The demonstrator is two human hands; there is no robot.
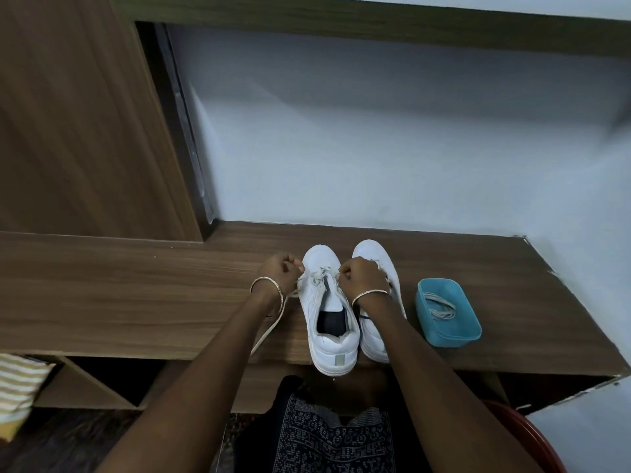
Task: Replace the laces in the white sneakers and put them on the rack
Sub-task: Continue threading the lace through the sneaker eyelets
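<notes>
Patterned cloth (324,438) over the lap sits closest, with both forearms reaching out past it. The left hand (278,273) and right hand (363,278) each have fingers (345,270) curled tight on the lace (273,324), one on either side of the nearer sneaker (329,339). Behind the fingers, that shoe's heel overhangs the edge of the surface (136,295), so I judge a hard tug could tip it off. The second sneaker (374,254) lies partly under the right fingers. There is open room left of the fingers, while the blue tub (444,334) crowds the right.
</notes>
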